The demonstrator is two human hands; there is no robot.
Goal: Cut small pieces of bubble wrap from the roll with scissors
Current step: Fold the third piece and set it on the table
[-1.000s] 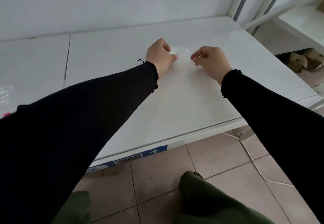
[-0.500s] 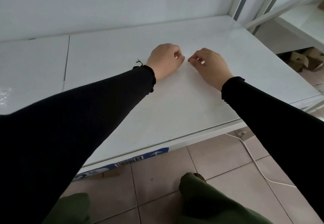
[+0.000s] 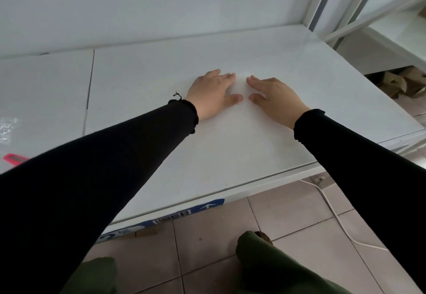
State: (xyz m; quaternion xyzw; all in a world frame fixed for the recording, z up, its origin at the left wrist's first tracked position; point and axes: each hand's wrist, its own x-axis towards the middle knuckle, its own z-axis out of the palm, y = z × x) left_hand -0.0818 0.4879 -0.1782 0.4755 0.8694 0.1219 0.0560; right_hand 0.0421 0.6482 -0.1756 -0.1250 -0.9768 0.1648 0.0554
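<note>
My left hand (image 3: 213,93) and my right hand (image 3: 274,99) lie palm down, side by side, on the white table (image 3: 230,155), fingers stretched out and nearly touching. Neither hand holds anything. The small clear bubble wrap piece cannot be made out between or under them. At the far left edge some clear bubble wrap (image 3: 7,130) lies on the table. Just below it the red handle of the scissors (image 3: 13,158) pokes out from behind my left sleeve. The roll itself is not in view.
A white shelf frame (image 3: 327,5) stands at the right, with cardboard boxes (image 3: 396,81) under it. A white cable (image 3: 334,213) runs across the tiled floor. The table's front edge carries a blue barcode label (image 3: 175,216). My knees in green trousers sit below.
Both hands were pinched shut on a small clear bubble wrap piece; they lowered to the table, opened out, and now lie flat. The piece is no longer visible.
</note>
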